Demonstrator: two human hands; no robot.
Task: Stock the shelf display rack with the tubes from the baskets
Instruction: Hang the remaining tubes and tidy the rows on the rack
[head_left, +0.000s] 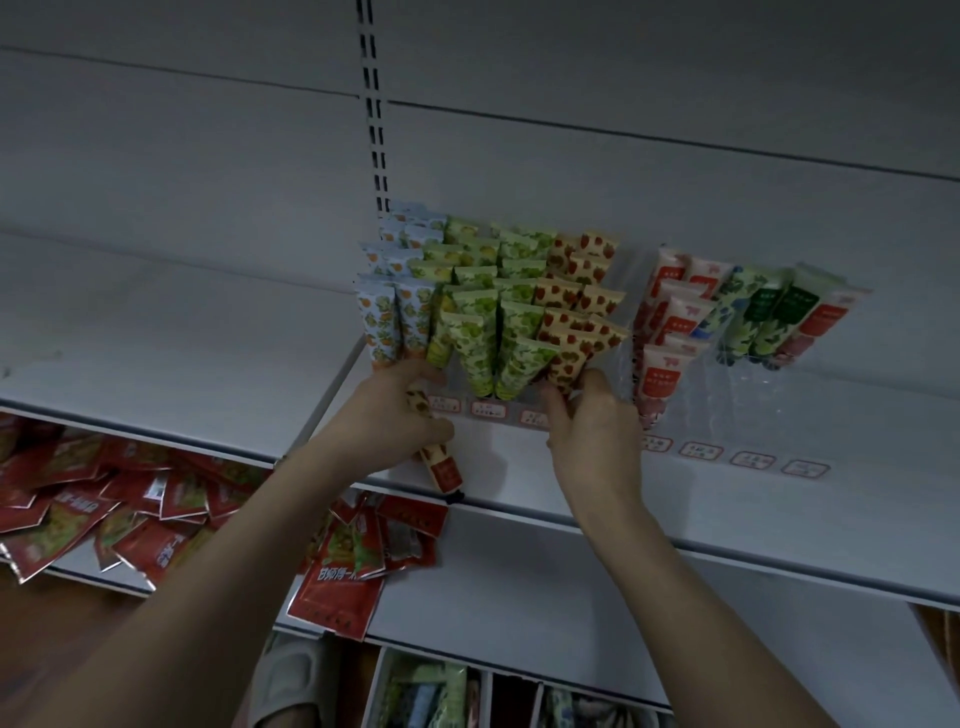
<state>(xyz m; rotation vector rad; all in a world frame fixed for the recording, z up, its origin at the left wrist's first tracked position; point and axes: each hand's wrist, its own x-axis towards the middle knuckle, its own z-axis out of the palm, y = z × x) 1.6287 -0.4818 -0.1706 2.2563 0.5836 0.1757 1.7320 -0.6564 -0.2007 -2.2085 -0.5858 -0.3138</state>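
Shelf (727, 499), white and wide, with a clear display rack (488, 402) standing on it near the back wall. Rows of tubes packed in the rack: blue ones with orange fruit (382, 317) on the left, green ones (475, 343) in the middle, cream ones with red strawberries (576, 312) on the right. Second clear rack (748, 384) just beside it to the right, holding red-and-white tubes (657, 374), dark green tubes (795, 306) and a few more in other colours. Small red-edged price tags (753, 460) along the front of both racks. Left hand (395, 421) up at the front left corner of the first rack, fingers (439, 431) curled round a strawberry tube (439, 457) that points down, cap end low by the shelf edge; thumb side touching the bottom of the blue tubes. Right hand (592, 421) at the front right of the same rack, fingers pinching the low end of a front strawberry tube (569, 364) that leans out of its row. Hard to tell how tight that pinch is, because the hand hides the tips. Lower shelf (467, 587) below, strewn with red foil packets (130, 499) in a messy heap. Right at the bottom, white baskets (382, 691) with more tubes inside, green and blue ones just showing. Grey shoe (291, 675) near the baskets, down by the left arm.
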